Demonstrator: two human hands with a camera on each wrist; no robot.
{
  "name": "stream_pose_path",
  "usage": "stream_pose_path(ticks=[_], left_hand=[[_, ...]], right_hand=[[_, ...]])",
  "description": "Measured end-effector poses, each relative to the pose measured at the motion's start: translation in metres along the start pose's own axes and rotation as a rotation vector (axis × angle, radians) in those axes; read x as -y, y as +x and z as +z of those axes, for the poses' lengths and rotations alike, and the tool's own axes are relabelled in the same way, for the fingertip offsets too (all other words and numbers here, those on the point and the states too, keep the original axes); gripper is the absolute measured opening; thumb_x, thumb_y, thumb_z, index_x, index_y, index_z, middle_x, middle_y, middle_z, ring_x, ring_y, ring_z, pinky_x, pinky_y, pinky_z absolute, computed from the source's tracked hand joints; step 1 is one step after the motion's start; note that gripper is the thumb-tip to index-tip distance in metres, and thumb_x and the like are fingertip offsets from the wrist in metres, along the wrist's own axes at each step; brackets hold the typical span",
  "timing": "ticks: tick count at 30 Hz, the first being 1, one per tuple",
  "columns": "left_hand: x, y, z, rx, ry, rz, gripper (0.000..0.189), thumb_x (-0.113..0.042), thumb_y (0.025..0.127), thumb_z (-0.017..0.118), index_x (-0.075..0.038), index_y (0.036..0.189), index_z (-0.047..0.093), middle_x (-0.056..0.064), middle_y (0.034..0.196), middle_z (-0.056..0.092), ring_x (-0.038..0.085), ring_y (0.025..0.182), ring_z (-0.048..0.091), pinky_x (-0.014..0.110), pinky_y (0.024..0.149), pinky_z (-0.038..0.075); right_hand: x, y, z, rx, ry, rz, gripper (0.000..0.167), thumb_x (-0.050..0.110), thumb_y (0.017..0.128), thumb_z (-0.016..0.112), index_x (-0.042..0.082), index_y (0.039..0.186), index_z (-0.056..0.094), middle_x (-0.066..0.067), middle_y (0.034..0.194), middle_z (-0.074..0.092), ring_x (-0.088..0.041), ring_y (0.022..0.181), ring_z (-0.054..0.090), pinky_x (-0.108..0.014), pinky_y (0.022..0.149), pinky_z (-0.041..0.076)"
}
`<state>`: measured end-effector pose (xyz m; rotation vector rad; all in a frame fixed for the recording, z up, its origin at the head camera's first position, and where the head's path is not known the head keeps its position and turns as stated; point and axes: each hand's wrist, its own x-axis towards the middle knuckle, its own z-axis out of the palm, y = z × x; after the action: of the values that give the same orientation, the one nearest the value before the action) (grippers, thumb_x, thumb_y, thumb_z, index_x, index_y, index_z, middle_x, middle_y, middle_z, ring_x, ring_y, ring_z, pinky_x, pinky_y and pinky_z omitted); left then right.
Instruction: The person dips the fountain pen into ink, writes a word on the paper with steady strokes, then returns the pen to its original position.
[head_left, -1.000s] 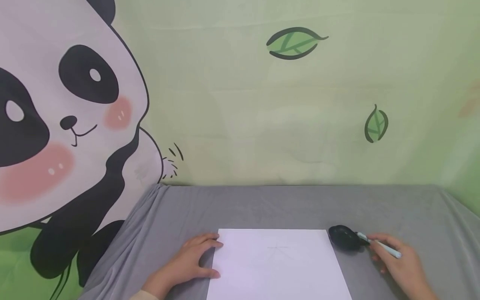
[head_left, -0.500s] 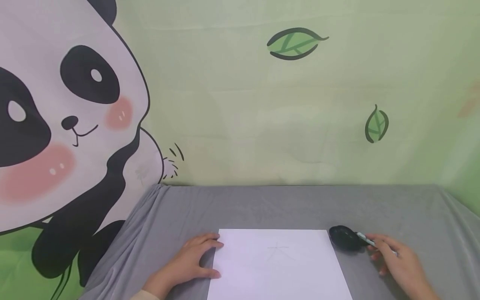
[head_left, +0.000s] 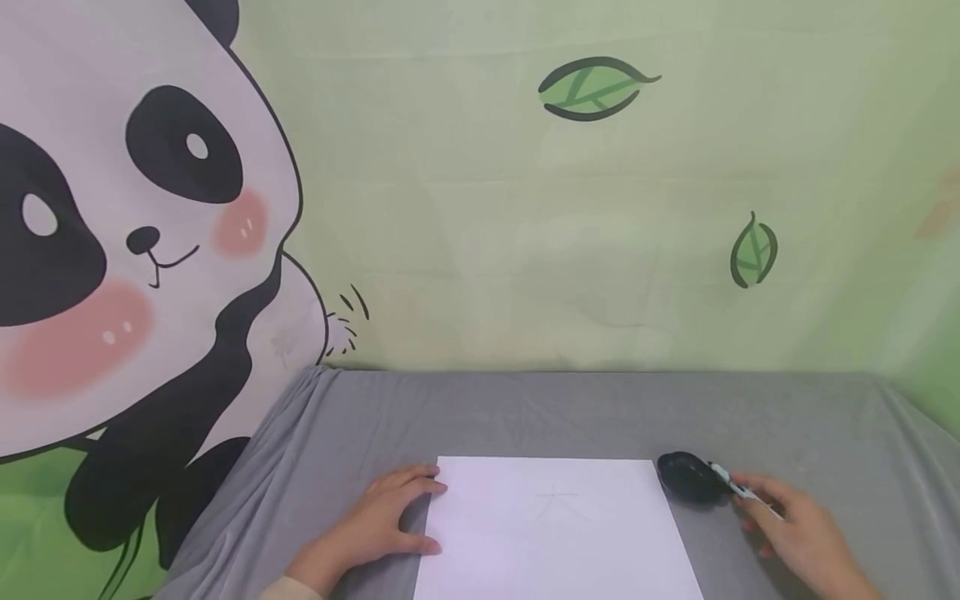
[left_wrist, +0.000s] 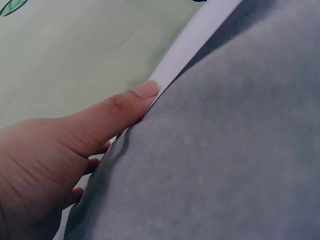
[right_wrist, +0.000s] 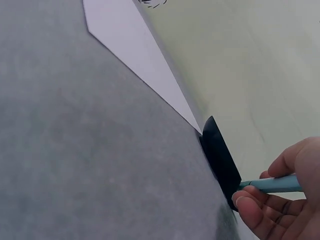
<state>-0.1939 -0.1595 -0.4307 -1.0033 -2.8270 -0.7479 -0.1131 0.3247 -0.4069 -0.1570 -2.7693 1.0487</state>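
A white sheet of paper [head_left: 480,525] lies on the grey cloth, with faint thin strokes [head_left: 561,498] near its top. My left hand [head_left: 382,521] rests at the paper's left edge, fingers and thumb spread and touching it; its thumb [left_wrist: 117,107] presses the edge in the left wrist view. My right hand [head_left: 802,525] pinches a slim light-blue pen [right_wrist: 274,185] between thumb and fingers. The front end of that pen meets a black rounded dish [head_left: 686,477] beside the paper's top right corner. In the right wrist view the dish hides the pen's tip.
Grey cloth [head_left: 495,408] covers the table and hangs in folds at its left side. A pale green backdrop [head_left: 450,208] with a printed panda [head_left: 180,283] and leaves rises behind the table's far edge.
The pen's rear end has swung left and toward me, so the pen stands at a steeper slant; its front end stays at the dish. My left hand and the paper hold still.
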Motion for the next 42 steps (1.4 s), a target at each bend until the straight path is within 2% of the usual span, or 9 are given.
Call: stream_pose_path(ticks=[6,12,17,20,28,35,42], left_hand=[[-0.0001,0.0006,-0.0011,-0.009,0.014,0.024,0.066,-0.052,0.070,0.077,-0.015,0.123,0.061,0.009,0.136,0.055,0.033,0.128,0.048,0.060,0.102,0.035],[-0.0001,-0.0003,-0.0013,-0.007,0.014,0.017,0.066,-0.053,0.070,0.077,-0.017,0.123,0.061,0.008,0.137,0.055,0.032,0.129,0.048,0.058,0.103,0.035],[0.0006,-0.0006,-0.0011,-0.006,0.011,0.019,0.066,-0.053,0.070,0.077,-0.017,0.123,0.061,0.008,0.137,0.055,0.033,0.129,0.048,0.058,0.103,0.034],[0.0001,-0.0008,-0.0009,-0.006,0.011,0.019,0.066,-0.053,0.070,0.077,-0.017,0.123,0.061,0.008,0.137,0.055,0.033,0.128,0.048,0.058,0.103,0.034],[-0.0012,-0.0007,-0.0018,-0.003,-0.004,0.009,0.066,-0.052,0.070,0.077,-0.017,0.123,0.060,0.008,0.138,0.054,0.034,0.129,0.047,0.059,0.104,0.034],[-0.0008,-0.0004,-0.0015,-0.005,-0.013,0.010,0.066,-0.052,0.070,0.078,-0.016,0.123,0.060,0.009,0.138,0.054,0.035,0.129,0.046,0.061,0.103,0.033],[-0.0009,0.0002,-0.0023,0.008,-0.018,-0.002,0.068,-0.052,0.070,0.078,-0.015,0.124,0.060,0.010,0.139,0.053,0.037,0.130,0.046,0.062,0.104,0.033]], right_hand=[[0.0002,-0.0005,-0.0013,0.017,-0.022,0.035,0.041,0.016,0.094,0.058,-0.003,0.129,0.052,-0.003,0.077,0.067,0.000,0.058,0.055,-0.024,0.051,0.052],[0.0003,0.0003,-0.0029,0.042,-0.122,0.071,0.042,0.019,0.094,0.057,-0.005,0.127,0.052,-0.004,0.082,0.067,-0.004,0.058,0.056,-0.023,0.052,0.047],[-0.0004,0.0020,-0.0027,0.026,-0.215,0.034,0.038,0.018,0.091,0.060,-0.006,0.121,0.056,-0.003,0.080,0.066,-0.008,0.060,0.052,-0.025,0.055,0.040],[0.0005,0.0025,-0.0018,0.025,-0.250,0.040,0.038,0.016,0.088,0.061,-0.008,0.116,0.057,-0.004,0.078,0.064,-0.012,0.062,0.050,-0.027,0.056,0.038],[0.0017,0.0025,0.0015,0.068,-0.246,0.138,0.035,0.016,0.082,0.068,-0.008,0.105,0.060,-0.004,0.074,0.065,-0.013,0.062,0.053,-0.029,0.055,0.039],[-0.0008,0.0017,0.0039,0.101,-0.239,0.158,0.036,0.016,0.081,0.069,-0.008,0.106,0.059,-0.001,0.070,0.061,-0.014,0.060,0.050,-0.028,0.054,0.039],[-0.0054,0.0026,0.0056,0.104,-0.273,0.138,0.038,0.020,0.082,0.069,-0.006,0.108,0.060,0.000,0.070,0.058,-0.014,0.060,0.048,-0.028,0.054,0.036]])
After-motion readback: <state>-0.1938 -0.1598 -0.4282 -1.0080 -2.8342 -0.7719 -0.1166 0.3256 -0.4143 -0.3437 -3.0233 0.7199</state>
